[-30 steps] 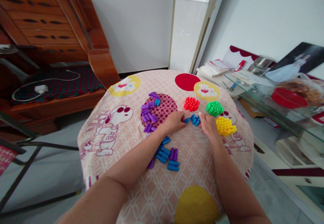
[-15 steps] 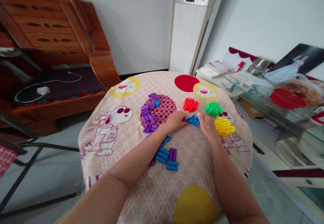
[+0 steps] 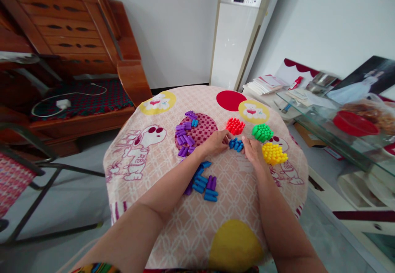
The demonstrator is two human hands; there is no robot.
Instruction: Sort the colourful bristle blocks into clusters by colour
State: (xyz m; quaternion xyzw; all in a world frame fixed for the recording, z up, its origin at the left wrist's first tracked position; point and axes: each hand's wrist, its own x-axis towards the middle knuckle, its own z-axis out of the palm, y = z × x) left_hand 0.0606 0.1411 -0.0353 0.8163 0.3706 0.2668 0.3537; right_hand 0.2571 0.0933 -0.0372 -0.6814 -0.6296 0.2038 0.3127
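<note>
A small cluster of blue peg-like plastic pieces [image 3: 236,144] stands on the cloth-covered table between my two hands. My left hand [image 3: 218,141] is at the cluster's left side, fingers bent and a little apart, with nothing visible in them. On the other side, my right hand [image 3: 253,149] has its fingertips at the blue pieces' edge, curved but not closed. Beyond the hands is a bunch of red pieces [image 3: 235,126]. Green pieces [image 3: 262,132] and yellow pieces [image 3: 274,153] are bunched to the right. Purple pieces [image 3: 184,135] lie scattered left, partly hidden by my left forearm.
More blue pieces [image 3: 200,183] lie loose nearer me, with a few purple ones. A glass-topped side table [image 3: 327,118] at the right bears a red bowl [image 3: 354,122]. A wooden bench [image 3: 132,79] and a folding chair [image 3: 46,190] stand at the left.
My left hand's fingers have drawn slightly up and away from the blue cluster. The right hand stays beside it. The whole view has shifted a little.
</note>
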